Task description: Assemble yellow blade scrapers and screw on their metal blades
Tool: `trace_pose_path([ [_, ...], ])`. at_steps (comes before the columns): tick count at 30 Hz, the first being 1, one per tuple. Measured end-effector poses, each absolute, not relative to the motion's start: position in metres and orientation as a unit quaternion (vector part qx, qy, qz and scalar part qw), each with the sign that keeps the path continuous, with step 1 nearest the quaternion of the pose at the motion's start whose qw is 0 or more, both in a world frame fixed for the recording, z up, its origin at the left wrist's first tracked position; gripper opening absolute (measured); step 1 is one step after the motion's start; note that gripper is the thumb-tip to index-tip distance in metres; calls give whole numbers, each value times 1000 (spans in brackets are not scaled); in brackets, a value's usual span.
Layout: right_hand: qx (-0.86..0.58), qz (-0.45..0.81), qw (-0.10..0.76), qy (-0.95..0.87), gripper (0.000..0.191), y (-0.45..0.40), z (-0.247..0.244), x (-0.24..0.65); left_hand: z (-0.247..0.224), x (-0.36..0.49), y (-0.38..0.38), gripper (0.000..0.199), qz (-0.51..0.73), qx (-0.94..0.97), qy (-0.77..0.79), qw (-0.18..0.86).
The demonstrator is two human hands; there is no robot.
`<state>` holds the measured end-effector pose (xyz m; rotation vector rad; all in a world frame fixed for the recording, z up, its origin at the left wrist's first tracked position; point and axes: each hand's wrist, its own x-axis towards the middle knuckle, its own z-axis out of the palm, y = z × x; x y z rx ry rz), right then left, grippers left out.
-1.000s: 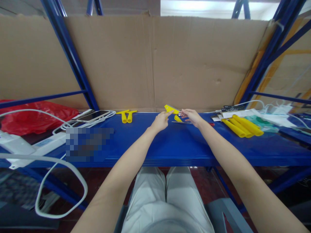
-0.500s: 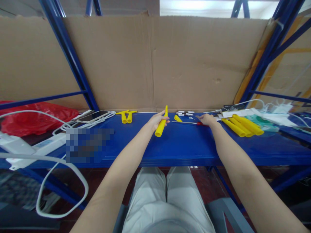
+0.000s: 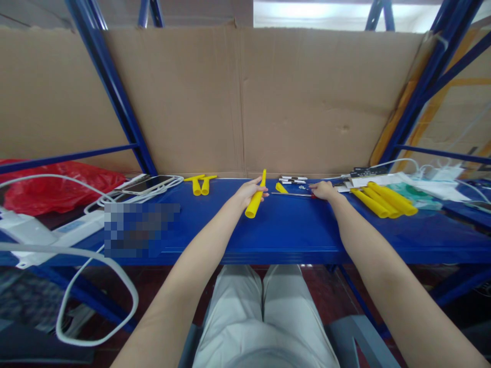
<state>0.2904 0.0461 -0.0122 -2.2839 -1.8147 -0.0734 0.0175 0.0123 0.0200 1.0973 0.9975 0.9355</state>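
Observation:
My left hand is closed around a hollow yellow plastic tube, held at a slant with its wide round end toward me and its narrow end pointing away. My right hand is low over the shelf top, fingers bent together; whatever is in them is too small to make out. Under it lies a screwdriver, its thin shaft pointing left and its red handle partly hidden by the hand. Small pale pieces lie just left of those fingertips. A short yellow piece rests between the hands.
Two yellow T-shaped parts stand at the back left. Several yellow tubes lie at the right. Black-and-white strips lie at the back. White cables, a power strip and a red bag crowd the left. Cardboard walls the rear.
My right hand has shifted slightly left, its fingertips nearer the small pale pieces. My left hand keeps its hold on the yellow tube, almost still.

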Motion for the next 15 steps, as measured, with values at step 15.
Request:
trace_pose_path([
  [15,-757,-12,177,-629,17,73,-17,289,8,17,26,76,391,494,426,649],
])
